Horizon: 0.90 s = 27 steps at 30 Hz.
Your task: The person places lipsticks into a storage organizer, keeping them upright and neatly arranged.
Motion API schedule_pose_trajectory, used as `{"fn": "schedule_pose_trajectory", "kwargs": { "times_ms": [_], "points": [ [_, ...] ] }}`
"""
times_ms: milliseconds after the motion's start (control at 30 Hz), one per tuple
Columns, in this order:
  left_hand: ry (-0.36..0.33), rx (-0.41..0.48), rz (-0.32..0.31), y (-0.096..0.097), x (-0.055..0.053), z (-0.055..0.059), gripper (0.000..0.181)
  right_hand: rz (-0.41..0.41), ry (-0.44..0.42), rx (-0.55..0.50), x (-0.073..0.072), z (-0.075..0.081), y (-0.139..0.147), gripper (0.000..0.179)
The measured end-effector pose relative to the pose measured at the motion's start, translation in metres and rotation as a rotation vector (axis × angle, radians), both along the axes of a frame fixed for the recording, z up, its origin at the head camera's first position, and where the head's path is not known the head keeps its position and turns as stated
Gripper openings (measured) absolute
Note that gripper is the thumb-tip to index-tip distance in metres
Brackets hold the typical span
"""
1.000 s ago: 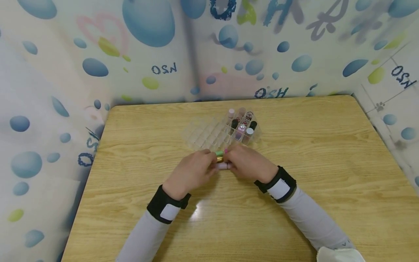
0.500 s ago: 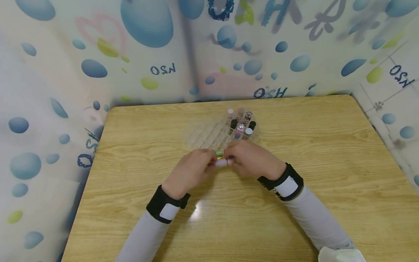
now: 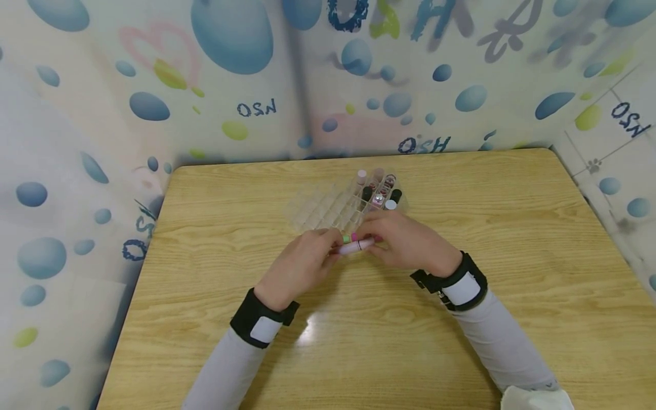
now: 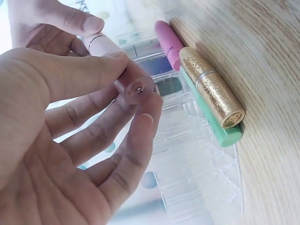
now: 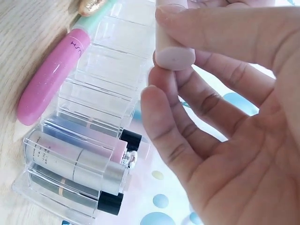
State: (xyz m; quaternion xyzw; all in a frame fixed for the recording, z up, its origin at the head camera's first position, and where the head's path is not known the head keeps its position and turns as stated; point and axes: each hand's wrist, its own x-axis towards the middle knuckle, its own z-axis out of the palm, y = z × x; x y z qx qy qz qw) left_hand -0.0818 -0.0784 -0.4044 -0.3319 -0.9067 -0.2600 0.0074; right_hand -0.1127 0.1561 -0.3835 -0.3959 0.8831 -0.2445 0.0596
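Shifted nearer the organizer, the pale-pink lipstick tube, likely slick, suits left fingers and right fingers pinching its ends.

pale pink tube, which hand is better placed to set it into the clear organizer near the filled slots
Probably the right hand: it pinches the end of the pale pink tube nearer the filled side of the clear organizer, while the left hand holds the other end.

In the head view, the right hand hides part of the clear organizer and one end of the pale pink tube. The right wrist view crops the gold tube; lettering on the silver tube is too small to read.
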Motion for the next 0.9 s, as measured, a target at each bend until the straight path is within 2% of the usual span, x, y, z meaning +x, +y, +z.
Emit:
{"fn": "schedule_pose_trajectory", "kwargs": {
  "times_ms": [233,433,733,900],
  "points": [
    [-0.004,-0.001,-0.011,0.002,-0.001,0.0,0.005,-0.017,0.032,0.0,0.0,0.003,0.003,0.017],
    [0.003,0.016,-0.018,0.006,-0.001,0.0,0.005,-0.005,0.015,-0.063,0.001,0.007,0.005,0.013],
    [-0.033,0.034,-0.035,0.009,0.0,-0.002,0.013,0.02,0.005,-0.156,0.0,0.01,0.009,0.01],
    [-0.007,0.058,-0.044,0.013,0.0,-0.004,0.013,0.019,0.015,-0.205,-0.001,0.011,0.01,0.011]
  ]
}}
